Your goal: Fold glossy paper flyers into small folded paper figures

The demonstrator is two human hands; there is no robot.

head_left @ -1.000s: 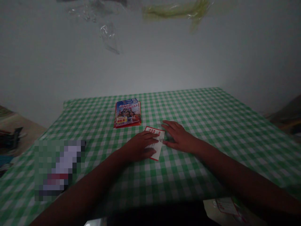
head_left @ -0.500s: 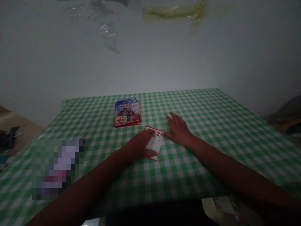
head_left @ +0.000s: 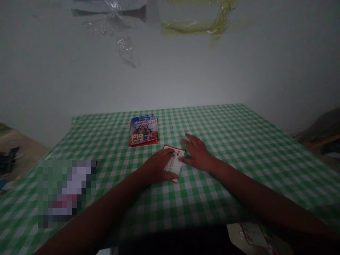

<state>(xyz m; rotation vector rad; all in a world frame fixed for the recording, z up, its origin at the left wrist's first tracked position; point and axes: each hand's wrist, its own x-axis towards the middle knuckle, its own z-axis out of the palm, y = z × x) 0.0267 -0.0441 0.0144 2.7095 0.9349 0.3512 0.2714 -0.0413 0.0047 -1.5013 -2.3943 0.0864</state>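
A small white paper with a red border (head_left: 175,162) lies on the green checked tablecloth (head_left: 225,141) near the middle. My left hand (head_left: 156,166) rests flat on its left half, fingers stretched over it. My right hand (head_left: 196,153) lies flat on the cloth just right of the paper, fingers spread, its thumb touching the paper's right edge. Neither hand grips anything.
A stack of colourful leaflets (head_left: 143,130) sits on the cloth behind the paper. A blurred-out object (head_left: 66,193) lies at the left front. More papers (head_left: 252,235) show below the table's near edge at right. A white wall stands behind the table.
My right hand slid away from the paper along the cloth, then came back toward its right edge. My left hand stayed on the paper. The view tilted slightly.
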